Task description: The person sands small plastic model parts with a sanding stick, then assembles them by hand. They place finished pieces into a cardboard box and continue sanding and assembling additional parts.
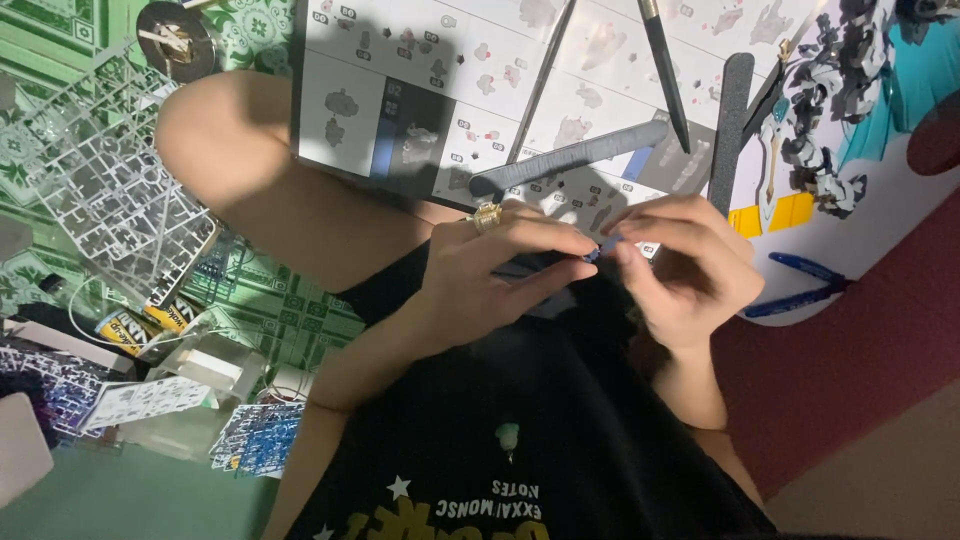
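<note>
Both hands are pinched together over the lap: left hand (490, 275) and right hand (680, 265) closed on a tiny blue part (597, 252), looks like mid-fit or cleanup. The instruction sheet (420, 90), sanding sticks (570, 158) and blue nippers (800, 285) sit just beyond. Next move probably needs careful fingertip alignment, light pressure.

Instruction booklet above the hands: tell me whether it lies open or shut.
Open. The instruction booklet lies spread flat, its printed diagram panels facing up, with a grey sanding stick and a dark pointed tool resting across it.
</note>
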